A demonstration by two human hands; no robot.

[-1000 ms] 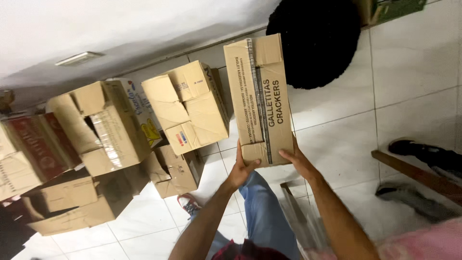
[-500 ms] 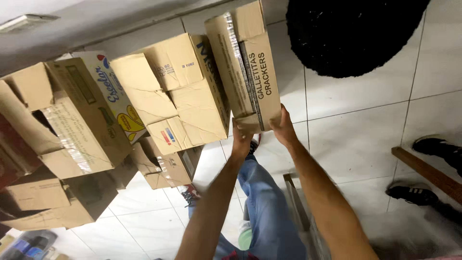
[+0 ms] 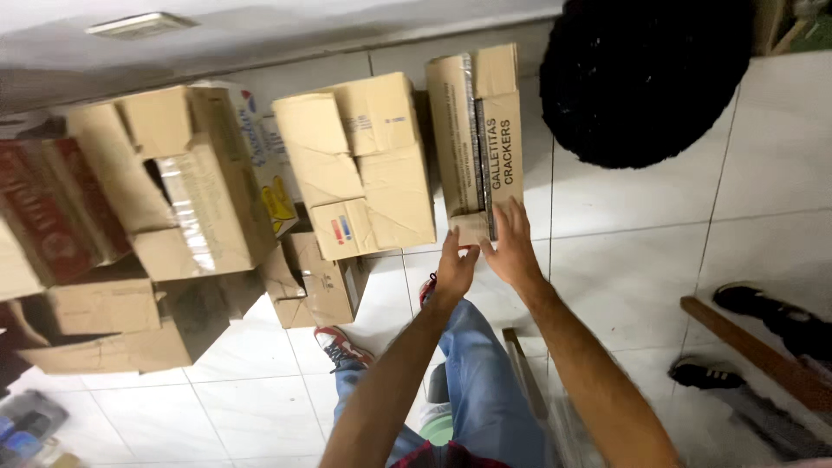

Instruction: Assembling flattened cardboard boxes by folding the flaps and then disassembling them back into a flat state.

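Pretty even indoor light here, kinda flat and a bit dim. The glossy white tiled floor (image 3: 641, 260) picks up soft sheen, no harsh glare. Deep shadow sits in the gaps between the brown cardboard boxes (image 3: 364, 165). The big round black object (image 3: 646, 78) is just a dark blob with no detail. Edges look stretched and slightly soft, bottom left corner especially blurry.

**Browns on white tile**

The tall box (image 3: 477, 139) is tan cardboard with dark print and a shiny tape strip. Neighbouring boxes (image 3: 364, 165) are plain brown. The floor (image 3: 641, 260) is white tile, the round mat (image 3: 646, 78) black, the jeans (image 3: 477, 390) blue.
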